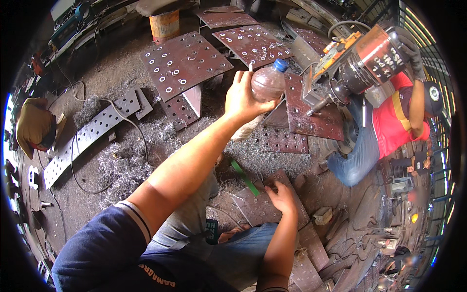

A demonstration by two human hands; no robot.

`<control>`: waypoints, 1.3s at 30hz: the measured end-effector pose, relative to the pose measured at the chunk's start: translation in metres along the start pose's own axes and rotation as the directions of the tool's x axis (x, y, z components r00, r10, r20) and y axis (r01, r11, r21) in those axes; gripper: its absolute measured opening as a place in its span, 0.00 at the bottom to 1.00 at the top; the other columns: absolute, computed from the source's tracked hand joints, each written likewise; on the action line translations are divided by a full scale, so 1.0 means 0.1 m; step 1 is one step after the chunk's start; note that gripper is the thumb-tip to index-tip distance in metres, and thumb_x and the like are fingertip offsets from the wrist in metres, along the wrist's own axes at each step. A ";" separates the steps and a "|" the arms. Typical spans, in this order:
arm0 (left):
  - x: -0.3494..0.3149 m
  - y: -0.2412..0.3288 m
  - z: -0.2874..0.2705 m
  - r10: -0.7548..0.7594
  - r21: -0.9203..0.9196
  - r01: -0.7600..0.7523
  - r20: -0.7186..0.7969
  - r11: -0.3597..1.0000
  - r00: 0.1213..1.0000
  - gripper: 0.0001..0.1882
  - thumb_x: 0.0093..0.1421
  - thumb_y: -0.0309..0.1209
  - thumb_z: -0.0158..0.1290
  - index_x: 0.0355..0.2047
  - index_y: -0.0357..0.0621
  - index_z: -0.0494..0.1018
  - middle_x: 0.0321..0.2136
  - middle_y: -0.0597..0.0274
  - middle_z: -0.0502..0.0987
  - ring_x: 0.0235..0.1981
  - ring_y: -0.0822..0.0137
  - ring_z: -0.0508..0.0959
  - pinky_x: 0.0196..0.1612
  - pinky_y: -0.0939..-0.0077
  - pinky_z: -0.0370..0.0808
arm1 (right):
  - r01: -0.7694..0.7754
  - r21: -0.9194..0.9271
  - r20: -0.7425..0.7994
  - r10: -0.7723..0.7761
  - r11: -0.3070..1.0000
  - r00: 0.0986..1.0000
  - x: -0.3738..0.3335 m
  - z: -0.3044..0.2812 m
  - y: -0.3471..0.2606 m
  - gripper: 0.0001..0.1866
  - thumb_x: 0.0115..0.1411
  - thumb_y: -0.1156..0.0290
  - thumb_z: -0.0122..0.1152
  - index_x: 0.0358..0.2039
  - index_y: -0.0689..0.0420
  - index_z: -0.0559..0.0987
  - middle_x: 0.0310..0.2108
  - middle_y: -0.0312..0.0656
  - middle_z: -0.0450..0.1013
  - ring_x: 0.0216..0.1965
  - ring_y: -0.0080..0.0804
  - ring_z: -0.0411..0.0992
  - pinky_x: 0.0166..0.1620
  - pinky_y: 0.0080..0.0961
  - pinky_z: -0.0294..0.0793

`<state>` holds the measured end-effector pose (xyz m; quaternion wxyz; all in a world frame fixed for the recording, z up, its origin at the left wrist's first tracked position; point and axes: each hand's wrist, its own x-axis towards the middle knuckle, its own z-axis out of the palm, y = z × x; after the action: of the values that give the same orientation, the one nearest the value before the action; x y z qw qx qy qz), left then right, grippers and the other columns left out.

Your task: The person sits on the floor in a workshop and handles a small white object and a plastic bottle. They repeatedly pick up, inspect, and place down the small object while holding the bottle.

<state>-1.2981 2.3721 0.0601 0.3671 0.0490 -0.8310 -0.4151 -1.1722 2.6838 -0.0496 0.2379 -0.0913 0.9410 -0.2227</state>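
My left hand [242, 99] is stretched forward and closed around a clear plastic bottle [268, 83] with a blue cap. The bottle is upright with a slight tilt, above the drilled steel plates. A small whitish tip sticks up beside those fingers; I cannot make out what it is. Lower down, my right hand [282, 198] rests at a brown steel plate [255, 207], fingers loosely bent and apart, with nothing seen in them. A green strip [244, 176] lies just left of that hand.
Drilled plates [185, 63] with ringed holes stand ahead. At right, a co-worker in red [394, 117] has a gloved hand on a magnetic drill [362, 61]. A long perforated plate [92, 134], cables and metal shavings [121, 168] lie left. Another person's glove [36, 124] shows far left.
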 end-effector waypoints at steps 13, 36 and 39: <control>-0.02 0.01 0.01 0.020 0.025 -0.019 -0.033 1.000 0.999 0.46 0.36 0.57 0.75 0.48 0.37 0.72 0.44 0.47 0.73 0.46 0.47 0.79 0.48 0.55 0.79 | 0.031 0.050 0.031 -0.033 0.998 0.999 0.28 0.34 0.09 0.30 0.64 0.49 0.64 0.57 0.59 0.79 0.52 0.57 0.79 0.53 0.55 0.77 0.55 0.41 0.76; -0.02 0.01 -0.05 -0.003 0.012 0.003 -0.019 1.000 1.000 0.46 0.37 0.56 0.74 0.48 0.37 0.71 0.44 0.47 0.73 0.46 0.47 0.79 0.48 0.54 0.79 | 0.080 -0.008 0.040 -0.080 0.997 0.996 0.35 0.50 0.07 0.28 0.64 0.51 0.64 0.56 0.60 0.79 0.45 0.56 0.81 0.44 0.53 0.81 0.47 0.42 0.79; -0.04 0.01 -0.05 -0.013 0.003 0.013 -0.010 1.000 1.000 0.45 0.38 0.54 0.75 0.48 0.36 0.71 0.44 0.47 0.73 0.47 0.46 0.78 0.49 0.52 0.78 | 0.075 0.024 0.060 -0.076 0.997 0.995 0.36 0.49 0.04 0.27 0.65 0.51 0.64 0.56 0.60 0.79 0.45 0.57 0.81 0.45 0.52 0.81 0.47 0.42 0.79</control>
<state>-1.2917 2.3708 0.0610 0.3686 0.0571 -0.8293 -0.4161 -1.1796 2.6594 -0.1048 0.2587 -0.1311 0.9268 -0.2387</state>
